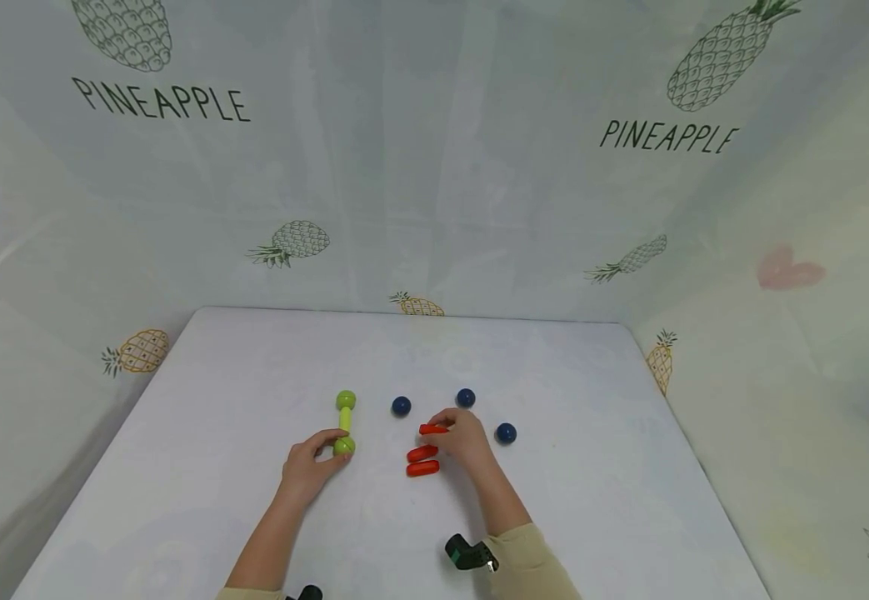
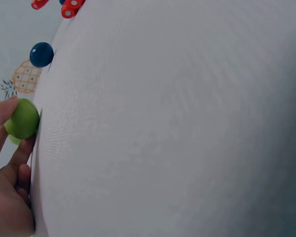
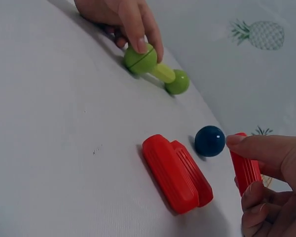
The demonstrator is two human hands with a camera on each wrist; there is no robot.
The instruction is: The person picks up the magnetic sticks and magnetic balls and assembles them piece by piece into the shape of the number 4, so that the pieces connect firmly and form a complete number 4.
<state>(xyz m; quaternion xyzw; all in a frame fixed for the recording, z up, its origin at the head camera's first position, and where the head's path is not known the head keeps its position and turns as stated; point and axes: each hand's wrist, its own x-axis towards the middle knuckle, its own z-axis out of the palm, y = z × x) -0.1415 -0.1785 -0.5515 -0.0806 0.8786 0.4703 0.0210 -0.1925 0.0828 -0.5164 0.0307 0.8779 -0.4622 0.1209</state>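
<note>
My left hand (image 1: 305,469) pinches the near ball of a green dumbbell-shaped toy (image 1: 345,419) between thumb and fingers. The toy has a green ball at each end of a paler yellow-green bar and lies pointing away from me. In the right wrist view, a seam line runs round the held ball (image 3: 140,59). My right hand (image 1: 468,439) holds a ridged red bar (image 3: 245,167) between thumb and fingers, over the table. Two more red bars (image 1: 422,468) lie side by side just left of that hand, nearly parallel.
Three dark blue balls stand on the white table (image 1: 599,500): one ball (image 1: 401,406) between the hands, another (image 1: 466,397) just beyond the right hand, a third (image 1: 506,432) to its right. Behind rises a pineapple-printed cloth (image 1: 419,167). A black wrist device (image 1: 467,552) sits by the right sleeve.
</note>
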